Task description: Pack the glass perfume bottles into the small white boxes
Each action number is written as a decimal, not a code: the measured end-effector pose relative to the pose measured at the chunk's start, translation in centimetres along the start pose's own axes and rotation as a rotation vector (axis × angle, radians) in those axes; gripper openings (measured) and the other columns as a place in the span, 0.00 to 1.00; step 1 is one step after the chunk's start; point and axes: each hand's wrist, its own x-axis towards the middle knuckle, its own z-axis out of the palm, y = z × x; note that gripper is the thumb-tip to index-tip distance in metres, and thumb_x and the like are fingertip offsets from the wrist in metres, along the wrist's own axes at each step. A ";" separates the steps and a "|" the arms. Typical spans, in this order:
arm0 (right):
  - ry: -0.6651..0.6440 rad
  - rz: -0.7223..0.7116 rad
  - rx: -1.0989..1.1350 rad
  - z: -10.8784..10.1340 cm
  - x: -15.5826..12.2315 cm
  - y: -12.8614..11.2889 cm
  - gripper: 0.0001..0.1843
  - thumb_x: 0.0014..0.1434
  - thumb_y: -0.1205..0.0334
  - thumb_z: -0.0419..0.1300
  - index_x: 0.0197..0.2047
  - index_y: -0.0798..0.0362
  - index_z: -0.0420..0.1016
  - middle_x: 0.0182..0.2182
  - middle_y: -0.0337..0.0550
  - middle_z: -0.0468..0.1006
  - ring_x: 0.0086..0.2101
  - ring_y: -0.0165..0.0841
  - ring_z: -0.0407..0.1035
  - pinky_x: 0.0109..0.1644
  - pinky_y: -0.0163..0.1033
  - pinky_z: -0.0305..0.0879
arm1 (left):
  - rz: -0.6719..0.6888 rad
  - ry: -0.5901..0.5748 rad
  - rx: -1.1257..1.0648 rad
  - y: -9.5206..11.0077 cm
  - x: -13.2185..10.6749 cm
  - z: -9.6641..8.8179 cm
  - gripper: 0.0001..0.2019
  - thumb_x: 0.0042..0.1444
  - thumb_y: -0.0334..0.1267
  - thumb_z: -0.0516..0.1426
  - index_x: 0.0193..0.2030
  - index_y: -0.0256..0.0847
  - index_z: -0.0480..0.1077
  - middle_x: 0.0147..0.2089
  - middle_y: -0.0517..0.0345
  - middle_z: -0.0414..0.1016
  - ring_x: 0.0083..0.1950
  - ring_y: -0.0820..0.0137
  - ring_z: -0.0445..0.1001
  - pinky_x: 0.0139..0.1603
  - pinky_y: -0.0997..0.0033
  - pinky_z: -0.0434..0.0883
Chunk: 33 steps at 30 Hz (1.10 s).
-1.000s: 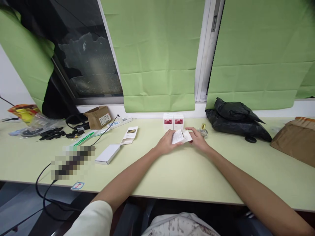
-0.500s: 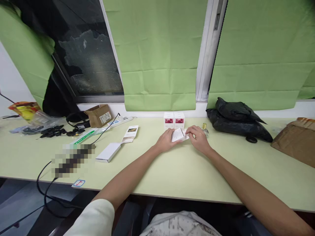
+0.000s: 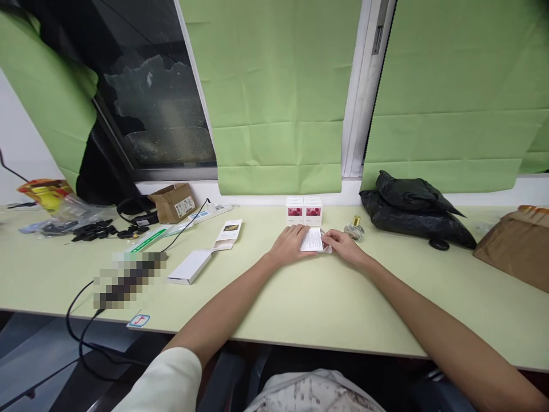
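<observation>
My left hand [image 3: 290,245] is wrapped round the left side of a small white printed box [image 3: 311,240], which lies low over the table with its text face up. At the box's right end, the fingers of my right hand [image 3: 340,245] pinch at its end flap. The exact grip of the fingertips is partly hidden. Just behind the box stand white boxes with pink-red pictures [image 3: 303,212], side by side. To the right of my right hand is a glass perfume bottle [image 3: 354,230] with a gold cap.
On the left lie a white carton [image 3: 190,267], another printed carton [image 3: 228,233] with its end flap out, a blurred dark object with cables, and an open cardboard box [image 3: 172,203]. Black plastic bags [image 3: 412,212] and a brown package [image 3: 517,246] are on the right.
The small box has been lowered and turned flatter, its text face showing more. My right hand has come down and left at its end, uncovering the perfume bottle.
</observation>
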 end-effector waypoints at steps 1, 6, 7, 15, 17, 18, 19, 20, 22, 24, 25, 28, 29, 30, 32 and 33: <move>-0.006 0.000 -0.007 0.0 0.0 0.0 0.24 0.59 0.37 0.65 0.34 0.51 0.74 0.30 0.39 0.78 0.33 0.34 0.69 0.40 0.39 0.62 | 0.016 0.003 0.023 -0.1 0.0 0.0 0.41 0.59 0.68 0.61 0.68 0.40 0.63 0.62 0.41 0.73 0.59 0.49 0.73 0.61 0.49 0.68; -0.034 -0.006 -0.030 -0.1 0.1 0.4 0.25 0.61 0.36 0.63 0.34 0.51 0.74 0.31 0.39 0.79 0.34 0.35 0.70 0.41 0.40 0.63 | 0.055 0.022 0.070 -0.4 0.1 -0.3 0.41 0.58 0.68 0.61 0.68 0.40 0.63 0.62 0.40 0.73 0.60 0.48 0.73 0.61 0.50 0.68; -0.038 -0.009 -0.034 -0.1 0.2 0.6 0.25 0.62 0.35 0.62 0.34 0.51 0.74 0.31 0.39 0.78 0.33 0.35 0.69 0.41 0.40 0.63 | 0.066 0.027 0.078 -0.4 0.2 -0.4 0.42 0.58 0.68 0.61 0.69 0.40 0.63 0.62 0.39 0.73 0.61 0.48 0.73 0.61 0.50 0.68; -0.043 -0.068 -0.088 -0.3 0.3 1.2 0.21 0.64 0.40 0.62 0.35 0.50 0.75 0.33 0.41 0.81 0.34 0.36 0.72 0.41 0.40 0.65 | 0.158 0.037 0.159 -0.7 0.2 -0.9 0.44 0.59 0.68 0.61 0.70 0.36 0.62 0.63 0.37 0.73 0.61 0.49 0.73 0.61 0.49 0.67; -0.026 -0.074 -0.126 -0.3 0.3 1.2 0.19 0.65 0.43 0.61 0.35 0.50 0.75 0.32 0.41 0.81 0.34 0.36 0.72 0.41 0.40 0.65 | 0.165 0.031 0.175 -0.8 0.3 -1.0 0.43 0.59 0.67 0.61 0.70 0.36 0.62 0.63 0.37 0.73 0.61 0.49 0.73 0.61 0.49 0.67; -0.019 -0.075 -0.137 -0.2 0.2 1.1 0.18 0.65 0.44 0.61 0.35 0.50 0.75 0.32 0.40 0.81 0.33 0.36 0.72 0.41 0.40 0.65 | 0.169 0.028 0.181 -0.9 0.3 -0.9 0.43 0.59 0.67 0.61 0.71 0.36 0.62 0.64 0.37 0.73 0.61 0.49 0.73 0.61 0.49 0.67; -0.012 -0.076 -0.143 -0.2 0.2 1.1 0.17 0.65 0.44 0.61 0.35 0.50 0.75 0.31 0.40 0.81 0.33 0.36 0.72 0.40 0.40 0.65 | 0.173 0.026 0.185 -0.9 0.3 -0.9 0.43 0.59 0.67 0.61 0.71 0.36 0.62 0.64 0.37 0.74 0.61 0.49 0.73 0.61 0.49 0.67; -0.010 -0.076 -0.147 -0.1 0.2 1.0 0.17 0.65 0.45 0.61 0.35 0.50 0.75 0.31 0.40 0.81 0.32 0.36 0.72 0.39 0.40 0.65 | 0.178 0.025 0.188 -1.0 0.3 -0.9 0.43 0.59 0.66 0.62 0.71 0.37 0.62 0.64 0.37 0.74 0.61 0.48 0.73 0.61 0.49 0.67; -0.007 -0.069 -0.146 -0.1 0.2 1.0 0.16 0.64 0.46 0.61 0.35 0.50 0.75 0.30 0.40 0.81 0.31 0.35 0.71 0.38 0.39 0.64 | 0.181 0.030 0.192 -1.0 0.3 -1.0 0.43 0.59 0.66 0.62 0.71 0.37 0.62 0.63 0.37 0.74 0.62 0.48 0.73 0.61 0.49 0.67; -0.005 -0.054 -0.136 -0.1 0.2 1.0 0.15 0.63 0.46 0.62 0.35 0.50 0.75 0.29 0.40 0.81 0.28 0.34 0.70 0.35 0.39 0.62 | 0.183 0.035 0.195 -1.1 0.3 -1.0 0.43 0.59 0.65 0.62 0.71 0.37 0.62 0.63 0.37 0.74 0.61 0.48 0.73 0.61 0.49 0.67; -0.004 -0.044 -0.125 -0.2 0.3 1.0 0.15 0.62 0.47 0.62 0.35 0.50 0.75 0.29 0.40 0.81 0.27 0.33 0.69 0.34 0.38 0.61 | 0.184 0.037 0.194 -1.1 0.3 -1.0 0.43 0.59 0.65 0.62 0.71 0.37 0.62 0.62 0.37 0.74 0.61 0.48 0.73 0.61 0.49 0.67; 0.017 -0.009 -0.084 -0.3 0.5 1.3 0.14 0.59 0.47 0.63 0.35 0.51 0.75 0.26 0.38 0.79 0.24 0.31 0.65 0.30 0.38 0.58 | 0.188 0.036 0.187 -1.1 0.2 -1.1 0.43 0.59 0.66 0.62 0.71 0.36 0.62 0.62 0.38 0.74 0.61 0.49 0.73 0.62 0.49 0.67; 0.029 -0.002 -0.076 -0.3 0.6 1.5 0.14 0.58 0.48 0.63 0.35 0.51 0.74 0.26 0.38 0.78 0.24 0.31 0.64 0.30 0.38 0.58 | 0.185 0.035 0.183 -1.1 0.2 -1.1 0.43 0.59 0.66 0.62 0.70 0.36 0.62 0.62 0.38 0.74 0.61 0.49 0.73 0.62 0.49 0.67; 0.042 0.001 -0.073 -0.3 0.7 1.6 0.14 0.56 0.49 0.64 0.35 0.51 0.74 0.26 0.38 0.77 0.24 0.31 0.64 0.30 0.38 0.58 | 0.180 0.033 0.178 -1.1 0.2 -1.1 0.43 0.59 0.66 0.61 0.70 0.36 0.63 0.62 0.38 0.74 0.61 0.49 0.73 0.62 0.49 0.67; 0.069 0.001 -0.083 -0.2 0.9 1.9 0.12 0.55 0.50 0.64 0.34 0.51 0.74 0.26 0.37 0.77 0.25 0.32 0.65 0.31 0.38 0.59 | 0.170 0.025 0.168 -1.0 0.2 -1.2 0.42 0.60 0.66 0.61 0.70 0.37 0.63 0.63 0.37 0.74 0.61 0.49 0.73 0.61 0.49 0.67; 0.082 0.001 -0.092 -0.2 0.9 2.0 0.11 0.55 0.52 0.64 0.33 0.51 0.74 0.26 0.37 0.76 0.26 0.32 0.66 0.32 0.38 0.59 | 0.166 0.019 0.161 -1.0 0.2 -1.2 0.42 0.60 0.66 0.61 0.71 0.37 0.63 0.63 0.37 0.73 0.61 0.48 0.73 0.61 0.49 0.67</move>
